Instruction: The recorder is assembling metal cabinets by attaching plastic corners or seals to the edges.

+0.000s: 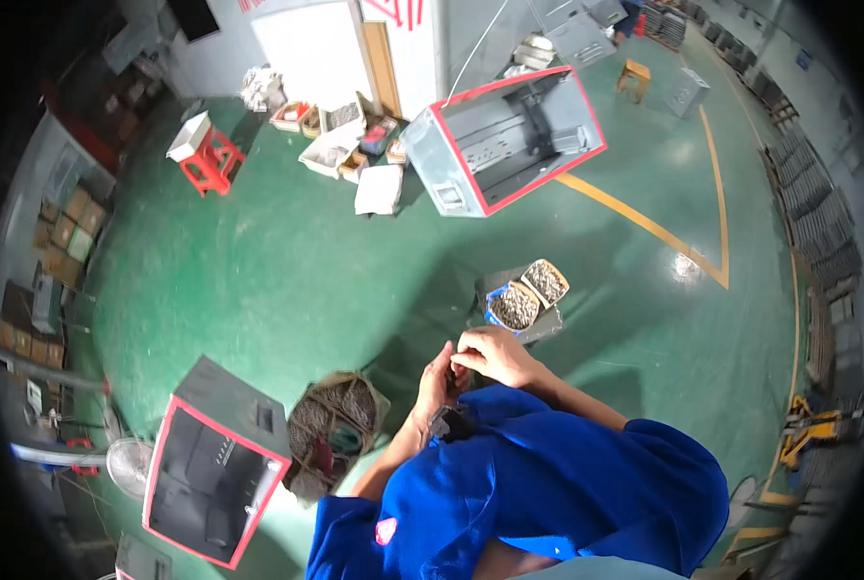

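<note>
My left hand and my right hand meet close in front of my blue shirt. The right fingers are bent and pressed together at the left fingertips. Something small and dark shows at the left palm, too small to name. Just beyond the hands, two open boxes of small metal parts, one blue-edged and one pale, sit on a low grey stand. To the left of my forearm is a sectioned round container with dark small parts.
A grey metal cabinet with red edging hangs at the far side; another is at near left. A fan stands beside it. Farther off are a red stool, boxes of parts and a wooden stool.
</note>
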Motion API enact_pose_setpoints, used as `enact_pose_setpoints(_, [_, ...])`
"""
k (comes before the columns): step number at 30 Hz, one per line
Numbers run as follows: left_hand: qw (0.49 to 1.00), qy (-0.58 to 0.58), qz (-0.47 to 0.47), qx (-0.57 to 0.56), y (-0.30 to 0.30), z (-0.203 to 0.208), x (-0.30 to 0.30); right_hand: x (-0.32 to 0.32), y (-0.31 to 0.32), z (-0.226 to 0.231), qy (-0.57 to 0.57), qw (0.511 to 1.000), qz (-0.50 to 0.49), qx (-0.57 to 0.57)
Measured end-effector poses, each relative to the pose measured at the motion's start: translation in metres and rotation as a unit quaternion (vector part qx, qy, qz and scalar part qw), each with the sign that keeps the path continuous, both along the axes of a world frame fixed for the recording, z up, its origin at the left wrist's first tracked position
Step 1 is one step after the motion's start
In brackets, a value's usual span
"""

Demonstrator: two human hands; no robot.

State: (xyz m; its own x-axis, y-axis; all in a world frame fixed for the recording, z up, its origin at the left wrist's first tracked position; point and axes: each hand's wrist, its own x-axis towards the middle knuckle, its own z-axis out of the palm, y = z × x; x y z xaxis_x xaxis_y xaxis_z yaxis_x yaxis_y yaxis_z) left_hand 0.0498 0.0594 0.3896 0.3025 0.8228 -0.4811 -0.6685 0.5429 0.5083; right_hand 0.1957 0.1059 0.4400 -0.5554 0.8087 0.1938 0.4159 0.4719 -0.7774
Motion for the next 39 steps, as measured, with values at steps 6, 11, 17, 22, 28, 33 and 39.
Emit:
enact_pose_setpoints(6, [0.999,-0.023,0.023,-0.020,-0.003,-0.002,-0.010,-0.015,0.001,0.013,0.006,1.000,0.020,-0.004])
enact_pose_setpoints(11, [0.997,-0.039,0.031,-0.056,-0.004,0.000,-0.014,-0.021,0.003,0.011,0.000,0.999,0.030,-0.012])
enact_pose_setpoints(17, [0.994,-0.072,0.012,-0.080,0.000,-0.018,-0.015,-0.019,0.003,0.006,-0.011,0.999,0.045,0.026])
enact_pose_setpoints(22, [0.988,-0.028,0.013,-0.149,0.003,-0.026,-0.013,-0.016,0.000,0.009,0.032,0.998,0.043,0.039])
enact_pose_setpoints(28, [0.989,-0.118,0.015,-0.085,0.010,-0.045,-0.007,-0.017,0.001,0.011,0.084,0.988,0.059,0.115])
enact_pose_setpoints(33, [0.980,-0.181,0.011,-0.086,0.013,-0.060,-0.013,-0.017,0.004,-0.031,-0.064,0.978,0.112,0.164])
enact_pose_setpoints(39, [0.961,-0.273,-0.010,-0.036,0.013,-0.063,-0.019,-0.016,0.010,-0.020,-0.002,0.983,0.116,0.143])
